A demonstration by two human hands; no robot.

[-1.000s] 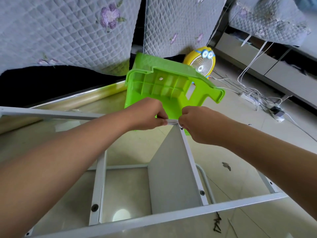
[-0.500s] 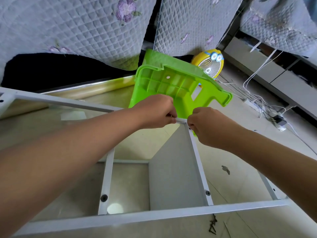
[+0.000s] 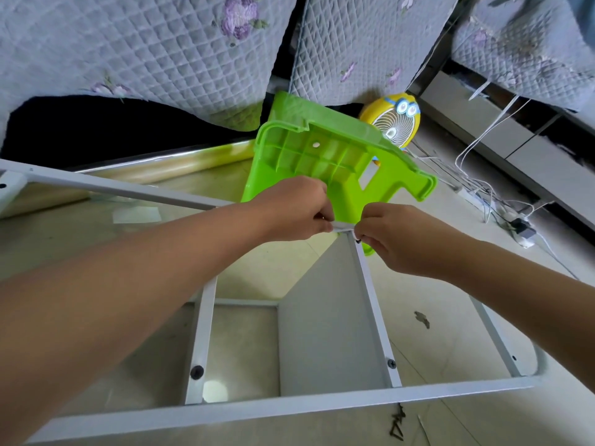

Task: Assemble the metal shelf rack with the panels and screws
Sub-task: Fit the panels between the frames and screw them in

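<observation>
The white metal shelf rack (image 3: 289,410) lies on its side on the floor, a long post running across the bottom. A white panel (image 3: 325,320) stands on edge between the posts, with black screws (image 3: 391,363) in its flanges. My left hand (image 3: 299,210) pinches the far top corner of the panel where it meets the far post (image 3: 96,185). My right hand (image 3: 399,236) pinches a small dark screw (image 3: 358,240) at that same corner. A few loose dark screws (image 3: 397,428) lie on the floor near the front post.
A green plastic stool (image 3: 322,156) lies tipped on its side just behind my hands. A yellow cartoon fan (image 3: 391,122) stands behind it. White cables and a power strip (image 3: 502,210) trail on the floor at right. Quilted grey covers (image 3: 128,49) hang across the back.
The view has shifted slightly, with the rack and stool sliding right in frame. Both hands stay at the panel's far corner, my right fingers still working the screw.
</observation>
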